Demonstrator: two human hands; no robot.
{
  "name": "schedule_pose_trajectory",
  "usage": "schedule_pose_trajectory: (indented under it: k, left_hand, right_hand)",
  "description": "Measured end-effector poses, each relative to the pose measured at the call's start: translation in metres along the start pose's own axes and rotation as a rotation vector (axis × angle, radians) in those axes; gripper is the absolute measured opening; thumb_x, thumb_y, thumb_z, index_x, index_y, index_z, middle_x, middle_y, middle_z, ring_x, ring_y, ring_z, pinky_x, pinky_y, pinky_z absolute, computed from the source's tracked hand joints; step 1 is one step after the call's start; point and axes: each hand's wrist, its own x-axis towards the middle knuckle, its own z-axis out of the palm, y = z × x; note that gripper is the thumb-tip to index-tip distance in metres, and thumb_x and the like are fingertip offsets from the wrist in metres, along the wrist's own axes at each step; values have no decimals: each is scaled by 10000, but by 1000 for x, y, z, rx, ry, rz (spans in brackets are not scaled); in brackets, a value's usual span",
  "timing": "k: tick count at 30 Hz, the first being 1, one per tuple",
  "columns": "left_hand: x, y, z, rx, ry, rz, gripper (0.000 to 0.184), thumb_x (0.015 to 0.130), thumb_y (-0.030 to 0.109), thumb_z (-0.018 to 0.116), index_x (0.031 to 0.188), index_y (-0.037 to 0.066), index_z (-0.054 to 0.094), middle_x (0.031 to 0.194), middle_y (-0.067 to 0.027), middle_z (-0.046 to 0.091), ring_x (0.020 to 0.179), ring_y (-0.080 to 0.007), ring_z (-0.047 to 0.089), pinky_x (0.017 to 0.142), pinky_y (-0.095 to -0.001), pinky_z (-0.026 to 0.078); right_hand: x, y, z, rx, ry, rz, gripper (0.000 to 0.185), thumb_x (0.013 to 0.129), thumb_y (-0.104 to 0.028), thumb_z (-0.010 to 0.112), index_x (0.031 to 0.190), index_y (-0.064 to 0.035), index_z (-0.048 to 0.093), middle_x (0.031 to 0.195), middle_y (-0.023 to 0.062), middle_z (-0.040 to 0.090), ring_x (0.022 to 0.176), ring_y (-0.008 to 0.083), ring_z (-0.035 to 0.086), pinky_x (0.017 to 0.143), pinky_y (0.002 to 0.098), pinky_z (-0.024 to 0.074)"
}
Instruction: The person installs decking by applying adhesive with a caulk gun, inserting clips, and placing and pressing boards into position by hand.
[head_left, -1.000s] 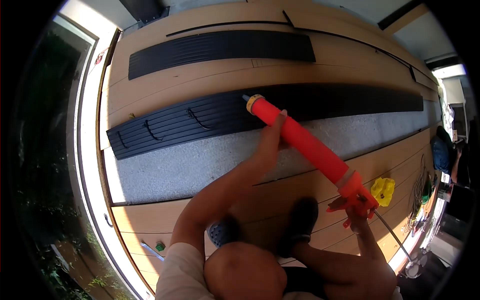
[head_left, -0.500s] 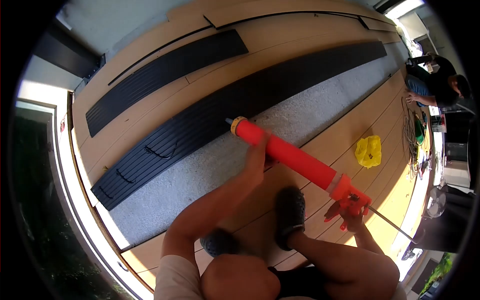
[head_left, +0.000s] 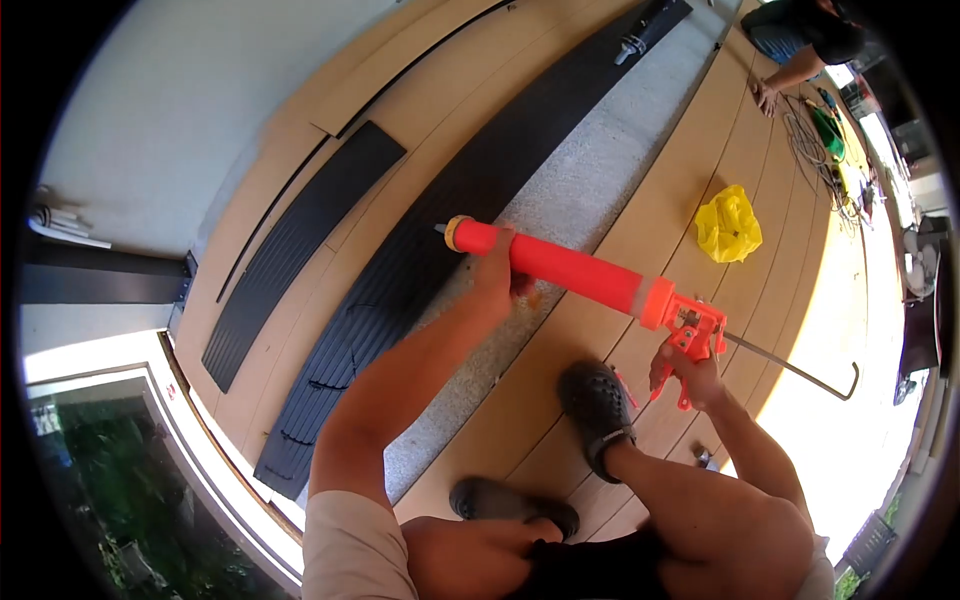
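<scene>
A long red caulking gun (head_left: 580, 272) lies across the view, its nozzle to the left and its bent metal rod to the right. Near the nozzle end, my left hand (head_left: 497, 275) is wrapped round the barrel. My right hand (head_left: 692, 375) grips the handle at the rear. Under the nozzle lies a long black ribbed board (head_left: 450, 200), with dark squiggly strands on its lower part. A shorter black board (head_left: 300, 250) rests to its left on the tan planks.
A yellow plastic bag (head_left: 729, 225) sits on the tan planks (head_left: 640, 240). Coiled cables (head_left: 815, 160) lie at the upper right, beside another person (head_left: 800, 50). A strip of grey concrete (head_left: 600, 150) runs beside the long board. A dark shoe (head_left: 597, 405) is below the gun.
The view has turned, so the boards now run more steeply. The gun lies closer to level, still in both hands. A tool on the far end of the long board and more of the other person show.
</scene>
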Motion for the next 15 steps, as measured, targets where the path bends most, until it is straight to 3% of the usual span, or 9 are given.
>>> schedule_pose_trajectory:
  k: [6, 10, 13, 15]
  left_hand:
    - [-5, -34, 34, 12, -62, -74, 473, 902, 563, 597, 886, 91, 614, 677, -47, 620, 485, -154, 570, 424, -286, 468]
    - [7, -25, 60, -34, -88, -21, 455, 900, 538, 618, 874, 83, 610, 668, -43, 612, 477, -145, 562, 410, -271, 453]
    - [20, 5, 86, 14, 31, 65, 438, 896, 514, 638, 867, 78, 605, 663, -40, 606, 473, -138, 553, 399, -257, 439]
    - [41, 26, 96, -7, 5, 104, 441, 893, 516, 643, 865, 78, 601, 662, -40, 606, 468, -133, 549, 393, -250, 431]
  right_hand:
    - [-33, 9, -27, -24, 96, -26, 125, 966, -114, 547, 895, -12, 552, 683, 112, 628, 616, 229, 645, 582, 358, 539]
    - [-25, 6, -20, 115, 58, -170, 198, 961, -184, 571, 961, 14, 580, 853, 158, 651, 808, 278, 666, 754, 423, 560]
    - [0, -5, -22, 145, -1, -195, 242, 960, -218, 575, 997, 21, 588, 945, 166, 643, 917, 294, 650, 844, 471, 540]
    - [21, -16, -24, 178, -8, -198, 237, 961, -216, 572, 999, 17, 588, 942, 159, 639, 925, 290, 646, 850, 478, 538]
